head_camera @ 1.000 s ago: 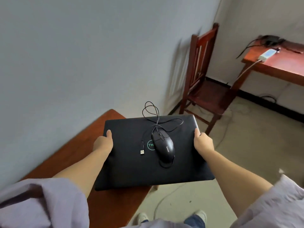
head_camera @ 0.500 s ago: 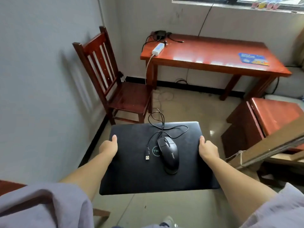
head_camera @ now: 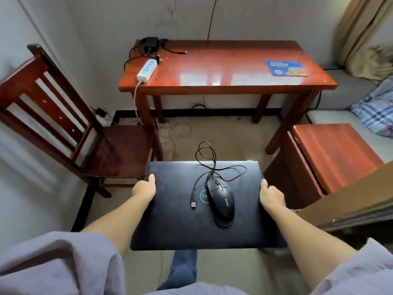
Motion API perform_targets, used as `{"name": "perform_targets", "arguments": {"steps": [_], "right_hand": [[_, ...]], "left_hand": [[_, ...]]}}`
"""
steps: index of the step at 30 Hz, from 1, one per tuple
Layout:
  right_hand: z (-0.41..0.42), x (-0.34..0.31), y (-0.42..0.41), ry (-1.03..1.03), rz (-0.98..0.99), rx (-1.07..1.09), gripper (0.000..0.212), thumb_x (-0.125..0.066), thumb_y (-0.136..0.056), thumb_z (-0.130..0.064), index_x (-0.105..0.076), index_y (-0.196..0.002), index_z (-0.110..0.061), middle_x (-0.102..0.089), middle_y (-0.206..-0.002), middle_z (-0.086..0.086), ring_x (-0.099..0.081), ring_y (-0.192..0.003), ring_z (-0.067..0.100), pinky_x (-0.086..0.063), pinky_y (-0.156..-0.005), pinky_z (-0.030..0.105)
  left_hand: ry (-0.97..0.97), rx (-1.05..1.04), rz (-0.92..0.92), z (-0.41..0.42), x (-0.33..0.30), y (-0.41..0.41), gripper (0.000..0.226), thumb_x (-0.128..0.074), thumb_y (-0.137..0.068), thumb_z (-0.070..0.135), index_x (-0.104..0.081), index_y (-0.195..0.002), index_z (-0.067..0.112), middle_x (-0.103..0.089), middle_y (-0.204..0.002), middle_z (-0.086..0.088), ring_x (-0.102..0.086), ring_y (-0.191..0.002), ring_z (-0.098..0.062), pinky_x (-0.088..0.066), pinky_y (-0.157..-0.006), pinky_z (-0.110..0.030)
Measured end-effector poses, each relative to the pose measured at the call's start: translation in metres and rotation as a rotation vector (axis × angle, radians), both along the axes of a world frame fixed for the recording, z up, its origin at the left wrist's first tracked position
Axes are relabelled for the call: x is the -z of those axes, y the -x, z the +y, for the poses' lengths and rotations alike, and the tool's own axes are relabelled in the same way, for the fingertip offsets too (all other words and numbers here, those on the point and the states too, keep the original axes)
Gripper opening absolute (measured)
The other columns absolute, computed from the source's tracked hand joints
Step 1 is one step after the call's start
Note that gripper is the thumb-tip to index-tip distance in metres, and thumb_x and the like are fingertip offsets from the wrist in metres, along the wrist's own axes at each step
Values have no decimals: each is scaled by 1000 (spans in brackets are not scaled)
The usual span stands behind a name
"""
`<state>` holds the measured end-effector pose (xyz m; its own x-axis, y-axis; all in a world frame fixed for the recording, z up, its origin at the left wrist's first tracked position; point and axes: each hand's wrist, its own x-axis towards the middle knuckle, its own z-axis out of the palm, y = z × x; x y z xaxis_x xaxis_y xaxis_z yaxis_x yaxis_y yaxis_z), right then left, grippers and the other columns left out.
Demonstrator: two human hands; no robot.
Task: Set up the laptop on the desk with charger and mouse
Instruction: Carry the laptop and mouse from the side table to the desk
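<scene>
Closed laptop point(head_camera: 170, 220) held level above the floor, left hand point(head_camera: 144, 189) and right hand point(head_camera: 271, 196) each clamped on a side edge. Between both hands, mouse point(head_camera: 221, 204) atop the lid, cable looped. Beyond the hands, surface point(head_camera: 223, 67) with charger point(head_camera: 151, 41).

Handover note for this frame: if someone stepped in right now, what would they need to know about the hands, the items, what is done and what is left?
Left hand and right hand each grip a side edge of the closed laptop, carried level above the floor.
Mouse rides loose on the lid, its USB plug unplugged.
Desk ahead holds the charger, power strip and mouse pad.
Done: laptop and mouse picked up.
Left: set down the laptop, open it, connect charger and mouse.
</scene>
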<state>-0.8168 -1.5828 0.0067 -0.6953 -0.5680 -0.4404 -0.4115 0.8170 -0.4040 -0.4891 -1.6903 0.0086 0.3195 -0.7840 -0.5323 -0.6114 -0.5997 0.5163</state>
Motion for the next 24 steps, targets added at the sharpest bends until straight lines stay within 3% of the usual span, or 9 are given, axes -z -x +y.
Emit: {"name": "perform_targets", "arguments": {"steps": [8, 16, 20, 24], "right_hand": [[-148, -27, 52, 33, -17, 100, 66, -20, -97, -46, -51, -124, 6, -54, -129, 27, -49, -120, 39, -39, -98, 40], [-304, -39, 149, 80, 27, 114, 67, -20, -97, -46, -50, -124, 7, -53, -130, 28, -49, -121, 40, -38, -100, 40], [-393, -40, 211, 108, 15, 70, 68, -20, -98, -45, -51, -122, 11, -53, -129, 29, -49, -121, 40, -38, -99, 40], [-475, -48, 270, 102, 37, 15, 68, -19, -99, -44, -51, -121, 12, -53, -129, 30, -49, -120, 41, -38, -99, 39]], "left_hand": [[32, 86, -17, -181, -26, 61, 65, -34, -96, 47, -49, -125, -9, -53, -131, -26, -50, -119, -41, -41, -98, -41], [95, 108, 7, -341, -40, 160, 65, -34, -96, 47, -52, -122, -9, -54, -128, -26, -52, -115, -42, -45, -80, -39], [127, 93, 15, -422, -38, 216, 66, -34, -96, 46, -51, -122, -12, -54, -129, -29, -50, -118, -43, -42, -96, -41], [98, 40, 14, -490, -39, 266, 66, -34, -96, 46, -51, -121, -13, -54, -129, -29, -50, -118, -42, -42, -96, -42]]}}
